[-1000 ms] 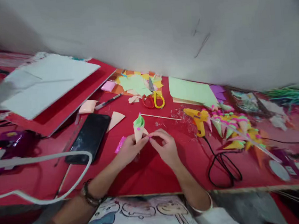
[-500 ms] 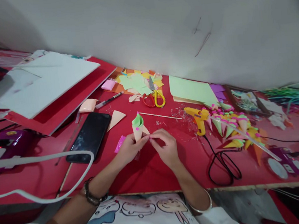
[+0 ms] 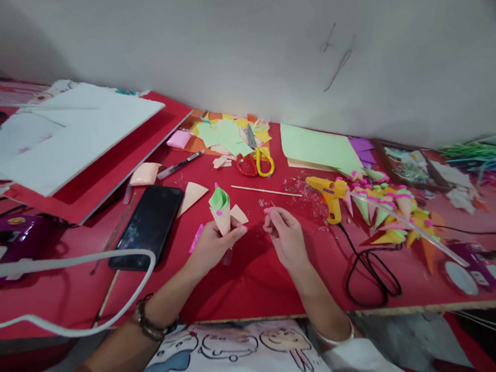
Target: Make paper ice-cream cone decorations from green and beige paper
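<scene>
My left hand [image 3: 216, 244] is wrapped round a peach paper cone [image 3: 222, 220], held upright with curled green paper in its mouth and bright pink dots on it. To the right, apart from the cone, my right hand [image 3: 284, 232] is closed in a pinch, fingertips pressed together. A small pink spot shows at those fingertips, too small to make out. Behind the left hand lies a small peach paper piece [image 3: 239, 214], and a shiny pink wrapper [image 3: 196, 238] is just left of that hand. A thin stick [image 3: 266, 191] lies beyond both hands.
A yellow glue gun [image 3: 330, 197] with a black cord and a pile of finished paper cones [image 3: 384, 206] lie on the right. Scissors [image 3: 263, 162] and paper scraps [image 3: 225, 136] are at the back. A black phone [image 3: 149, 226] and white foam board [image 3: 91, 130] are left.
My right hand has drawn away from the cone to the right, still pinched. My left hand has shifted slightly left with the cone, baring more of the peach paper piece behind.
</scene>
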Demonstrator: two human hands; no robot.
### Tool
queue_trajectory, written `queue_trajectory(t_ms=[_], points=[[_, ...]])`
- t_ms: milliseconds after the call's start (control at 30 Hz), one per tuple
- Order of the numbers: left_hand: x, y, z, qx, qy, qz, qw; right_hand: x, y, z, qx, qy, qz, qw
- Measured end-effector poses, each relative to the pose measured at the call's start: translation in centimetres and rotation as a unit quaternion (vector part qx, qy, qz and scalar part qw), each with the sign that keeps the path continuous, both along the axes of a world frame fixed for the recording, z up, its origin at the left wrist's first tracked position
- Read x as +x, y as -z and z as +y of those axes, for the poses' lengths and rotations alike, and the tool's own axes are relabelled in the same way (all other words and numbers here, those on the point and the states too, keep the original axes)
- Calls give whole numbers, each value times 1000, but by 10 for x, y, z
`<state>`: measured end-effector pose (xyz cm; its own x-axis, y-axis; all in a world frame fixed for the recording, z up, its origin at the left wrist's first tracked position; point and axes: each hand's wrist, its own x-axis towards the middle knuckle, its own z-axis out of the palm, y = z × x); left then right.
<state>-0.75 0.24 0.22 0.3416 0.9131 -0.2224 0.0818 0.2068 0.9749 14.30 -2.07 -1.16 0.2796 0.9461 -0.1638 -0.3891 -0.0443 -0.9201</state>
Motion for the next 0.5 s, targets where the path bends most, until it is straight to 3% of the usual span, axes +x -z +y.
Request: queue_trajectory(t_ms=[500], points=[[1, 9, 1, -40, 79, -18, 996, -3, -1, 1, -38, -38, 107, 993]])
